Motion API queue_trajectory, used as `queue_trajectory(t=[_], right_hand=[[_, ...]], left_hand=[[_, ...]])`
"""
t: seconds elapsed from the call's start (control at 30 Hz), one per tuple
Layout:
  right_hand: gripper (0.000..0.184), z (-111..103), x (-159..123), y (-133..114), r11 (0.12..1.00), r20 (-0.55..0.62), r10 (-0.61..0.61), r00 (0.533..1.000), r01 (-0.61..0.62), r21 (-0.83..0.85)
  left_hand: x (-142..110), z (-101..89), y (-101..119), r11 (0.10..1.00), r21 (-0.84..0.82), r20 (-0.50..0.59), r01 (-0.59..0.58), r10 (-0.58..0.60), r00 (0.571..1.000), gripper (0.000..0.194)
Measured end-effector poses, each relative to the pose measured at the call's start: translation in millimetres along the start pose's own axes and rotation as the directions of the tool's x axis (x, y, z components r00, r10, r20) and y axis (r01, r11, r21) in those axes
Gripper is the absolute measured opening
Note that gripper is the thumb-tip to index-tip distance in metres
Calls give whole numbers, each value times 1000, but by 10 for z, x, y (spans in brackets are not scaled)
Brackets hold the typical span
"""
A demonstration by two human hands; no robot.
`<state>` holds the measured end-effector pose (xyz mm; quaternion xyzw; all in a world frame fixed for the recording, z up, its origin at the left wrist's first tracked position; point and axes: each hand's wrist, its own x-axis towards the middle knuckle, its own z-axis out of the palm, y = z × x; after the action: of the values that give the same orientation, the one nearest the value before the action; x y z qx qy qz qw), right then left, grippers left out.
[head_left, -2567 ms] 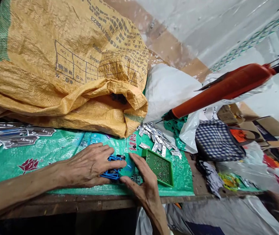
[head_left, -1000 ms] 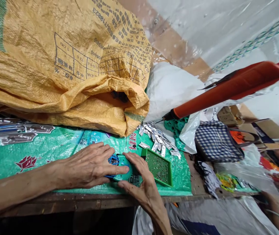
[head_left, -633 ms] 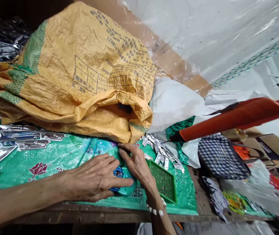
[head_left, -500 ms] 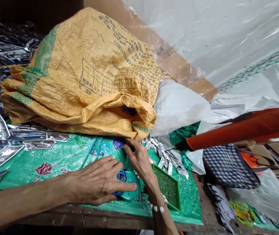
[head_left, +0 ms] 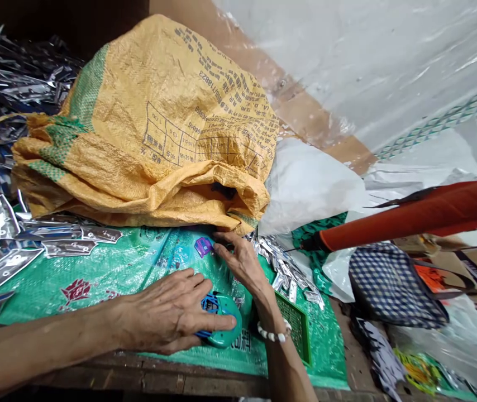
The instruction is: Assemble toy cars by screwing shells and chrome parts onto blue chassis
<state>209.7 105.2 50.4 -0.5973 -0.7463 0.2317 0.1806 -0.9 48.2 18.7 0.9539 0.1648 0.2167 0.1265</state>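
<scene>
My left hand lies over a rounded teal and blue plastic piece, its thumb stretched across the teal top and its fingers over the blue openwork part. The palm hides much of that piece. My right hand, with a white bead bracelet on the wrist, reaches to the lower edge of the yellow woven sack. Its thumb and forefinger are apart, with nothing visible between them. Just left of those fingertips lies a small purple piece on the green plastic sheet.
Beside my right wrist stands a green tray, with small silvery strips behind it. A red-orange sleeved tool juts in from the right, near a checked pouch. Shiny metallic plates are piled on the left.
My right hand's thumb and forefinger have spread slightly, and the purple piece shows more fully. My left hand stays on the teal piece. The view has shifted a little.
</scene>
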Motion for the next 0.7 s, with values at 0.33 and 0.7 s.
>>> queue_trajectory(t=[0.33,0.7], right_hand=[[10,296,24,-201,999,-25,-13,1000,12,-50],[28,-138,-1119,-204,925,-454,352,819,-228,305]], left_hand=[[66,-29,-9,1000,5,75,-4,4,997,58],[70,-60,5,994,-104,33,7,-4,999,56]])
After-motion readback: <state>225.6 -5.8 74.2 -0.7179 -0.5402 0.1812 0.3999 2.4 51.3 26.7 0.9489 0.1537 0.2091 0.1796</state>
